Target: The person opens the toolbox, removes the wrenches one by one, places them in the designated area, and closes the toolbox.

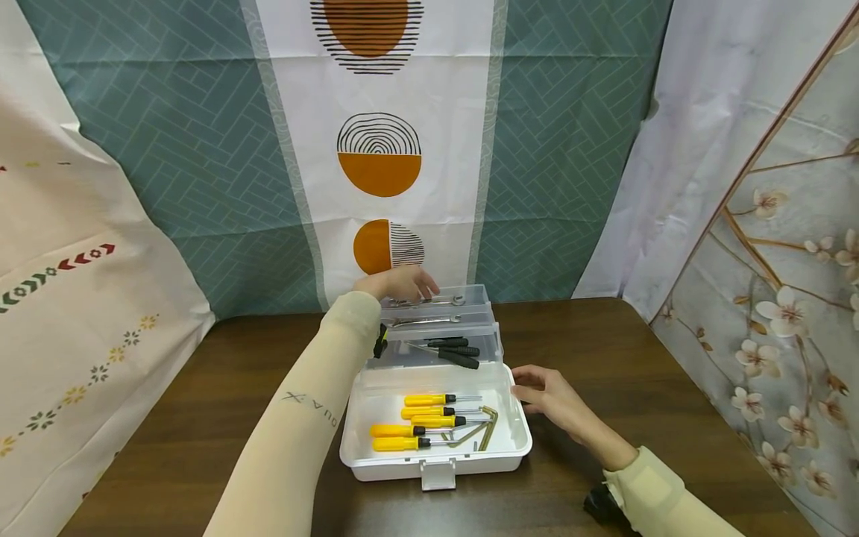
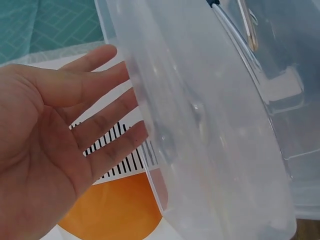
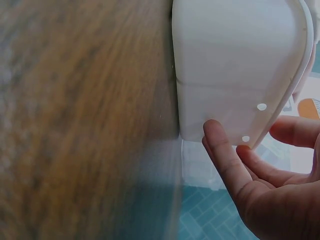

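Note:
A white toolbox [image 1: 436, 470] stands with its tiered clear trays [image 1: 443, 317] unfolded at the back. My left hand [image 1: 401, 283] is over the rearmost tray. In the left wrist view its fingers [image 2: 110, 110] are stretched out, with fingertips at the clear plastic edge. My right hand [image 1: 546, 395] holds the box's right rear side. The right wrist view has fingers [image 3: 222, 150] against the outer white wall and another digit at the rim. Inside the box lie several yellow-handled screwdrivers [image 1: 399, 430] and brass-coloured hex keys [image 1: 490, 431].
Wrenches [image 1: 426, 321] lie in the upper trays, and black-handled screwdrivers [image 1: 456, 350] in the lowest one. A latch [image 1: 438, 475] hangs down at the box front. The brown wooden table [image 1: 564, 335] ends at patterned curtains [image 1: 570, 149].

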The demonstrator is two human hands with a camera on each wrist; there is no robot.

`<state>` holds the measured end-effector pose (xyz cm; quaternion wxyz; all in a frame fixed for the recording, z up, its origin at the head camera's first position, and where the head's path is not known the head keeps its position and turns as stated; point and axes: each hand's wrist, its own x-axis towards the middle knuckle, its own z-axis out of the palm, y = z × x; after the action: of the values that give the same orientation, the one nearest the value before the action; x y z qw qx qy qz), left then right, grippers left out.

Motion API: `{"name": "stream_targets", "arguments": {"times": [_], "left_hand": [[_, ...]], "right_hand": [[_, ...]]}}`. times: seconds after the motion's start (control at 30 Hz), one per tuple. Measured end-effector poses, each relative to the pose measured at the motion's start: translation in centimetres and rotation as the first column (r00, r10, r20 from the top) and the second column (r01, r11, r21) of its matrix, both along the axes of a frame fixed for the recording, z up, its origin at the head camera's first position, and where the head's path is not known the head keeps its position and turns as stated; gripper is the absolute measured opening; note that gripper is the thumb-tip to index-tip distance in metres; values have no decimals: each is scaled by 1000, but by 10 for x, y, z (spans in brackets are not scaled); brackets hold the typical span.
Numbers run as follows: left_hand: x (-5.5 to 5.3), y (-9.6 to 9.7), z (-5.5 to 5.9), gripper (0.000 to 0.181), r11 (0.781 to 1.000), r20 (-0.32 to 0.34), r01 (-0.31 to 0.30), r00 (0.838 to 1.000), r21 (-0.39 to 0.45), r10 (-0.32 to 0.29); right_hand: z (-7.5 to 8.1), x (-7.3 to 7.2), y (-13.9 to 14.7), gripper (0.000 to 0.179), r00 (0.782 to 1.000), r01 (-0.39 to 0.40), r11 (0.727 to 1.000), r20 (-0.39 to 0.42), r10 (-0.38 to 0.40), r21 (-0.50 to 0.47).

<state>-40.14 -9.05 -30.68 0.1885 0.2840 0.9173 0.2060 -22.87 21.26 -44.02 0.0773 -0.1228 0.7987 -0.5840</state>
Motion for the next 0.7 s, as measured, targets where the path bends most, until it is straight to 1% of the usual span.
{"name": "stream_targets", "arguments": {"times": [0.07,0.17,0.27,0.37,0.5,0.6,0.67,0.7], "left_hand": [[0,1,-2,46,1000,-25,-7,1000,-12,7],[-1,2,-4,45,999,-74,-4,997,-32,2],[-1,2,-5,44,999,-131,14,991,-50,-21],[-1,2,-7,47,997,-188,36,981,-65,-48],[0,-1,-12,52,992,-267,66,959,-110,-94],[1,-2,-14,54,989,-298,83,948,-120,-116],[2,-3,-15,52,990,-301,90,946,-110,-120],[3,-3,-15,50,991,-297,88,948,-101,-115]], "right_hand": [[0,0,0,43,1000,4,1000,-2,-4,2],[0,0,0,43,1000,8,1000,-2,-8,8],[0,0,0,43,1000,8,1000,-6,-8,5],[0,-1,0,42,1000,9,1000,-9,-9,1],[0,-1,-1,41,1000,4,1000,-13,-4,6],[0,0,0,41,1000,3,1000,-14,-3,7],[0,0,0,41,1000,4,1000,-16,-4,6],[0,0,0,41,1000,3,1000,-17,-3,7]]}}
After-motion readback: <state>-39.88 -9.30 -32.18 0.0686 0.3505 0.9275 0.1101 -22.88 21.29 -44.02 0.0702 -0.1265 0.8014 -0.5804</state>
